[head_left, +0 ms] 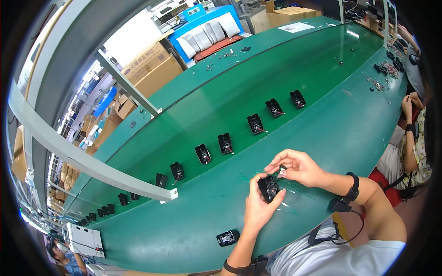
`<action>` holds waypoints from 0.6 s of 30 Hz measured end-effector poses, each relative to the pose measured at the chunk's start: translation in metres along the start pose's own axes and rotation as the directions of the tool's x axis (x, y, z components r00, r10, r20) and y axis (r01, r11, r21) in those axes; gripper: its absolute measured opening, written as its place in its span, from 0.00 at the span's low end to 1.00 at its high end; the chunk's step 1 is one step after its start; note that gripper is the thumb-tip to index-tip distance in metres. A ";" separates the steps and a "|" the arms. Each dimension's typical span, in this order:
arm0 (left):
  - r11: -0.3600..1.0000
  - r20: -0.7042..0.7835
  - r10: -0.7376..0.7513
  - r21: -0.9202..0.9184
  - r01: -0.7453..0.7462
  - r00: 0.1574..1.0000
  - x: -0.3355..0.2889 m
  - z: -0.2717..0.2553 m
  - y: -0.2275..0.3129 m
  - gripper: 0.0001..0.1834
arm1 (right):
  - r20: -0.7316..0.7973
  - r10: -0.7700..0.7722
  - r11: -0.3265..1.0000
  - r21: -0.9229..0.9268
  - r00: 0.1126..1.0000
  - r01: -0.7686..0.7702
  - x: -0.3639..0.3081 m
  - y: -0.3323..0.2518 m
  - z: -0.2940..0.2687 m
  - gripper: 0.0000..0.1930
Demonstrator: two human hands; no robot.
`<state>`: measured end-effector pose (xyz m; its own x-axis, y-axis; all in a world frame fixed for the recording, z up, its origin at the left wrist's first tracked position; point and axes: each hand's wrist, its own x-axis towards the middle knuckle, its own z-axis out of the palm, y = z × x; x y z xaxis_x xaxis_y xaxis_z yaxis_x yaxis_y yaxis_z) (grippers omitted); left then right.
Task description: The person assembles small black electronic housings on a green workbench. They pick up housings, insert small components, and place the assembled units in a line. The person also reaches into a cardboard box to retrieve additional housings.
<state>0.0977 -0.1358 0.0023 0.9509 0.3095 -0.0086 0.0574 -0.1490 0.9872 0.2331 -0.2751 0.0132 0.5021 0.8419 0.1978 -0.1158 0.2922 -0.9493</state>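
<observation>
My left hand (260, 208) is closed around a black plastic housing (269, 188), its hollow inner side facing up. Just above and to the right, my right hand (299, 168) pinches a small part (282, 171) with dark and whitish areas between thumb and fingers; its exact kind is too small to tell. Thin green and clear strips (294, 193) lie on the green table under my hands. Nearer to me, left of my left forearm, another black housing (228, 238) with a pale inner part rests on the table.
Several black housings (224, 143) stand in a row along the green belt (152, 158) beyond the table. A grey metal frame (101, 158) crosses the left side. Loose small parts (389, 70) lie at the far right, near other people's hands (407, 103). A white box (85, 239) sits at left.
</observation>
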 end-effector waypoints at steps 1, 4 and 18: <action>1.000 -0.007 -0.005 0.011 0.005 1.000 0.001 0.002 -0.001 0.33 | -0.035 -0.038 0.998 -0.048 0.999 0.036 -0.002 0.000 -0.001 0.20; 0.998 0.005 0.000 -0.061 0.000 1.000 0.000 0.007 -0.007 0.32 | -0.046 -0.163 0.952 -0.270 0.986 0.145 -0.003 -0.005 -0.001 0.24; 0.835 0.200 0.147 -0.550 -0.013 0.969 0.004 0.003 -0.041 0.42 | -0.148 -0.186 0.809 -0.584 0.971 0.066 -0.012 0.024 0.004 0.22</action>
<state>0.1000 -0.1313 -0.0388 0.9905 0.0896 0.1048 -0.1316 0.3877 0.9123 0.2203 -0.2766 -0.0108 0.6364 0.6960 0.3327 0.4397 0.0271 -0.8977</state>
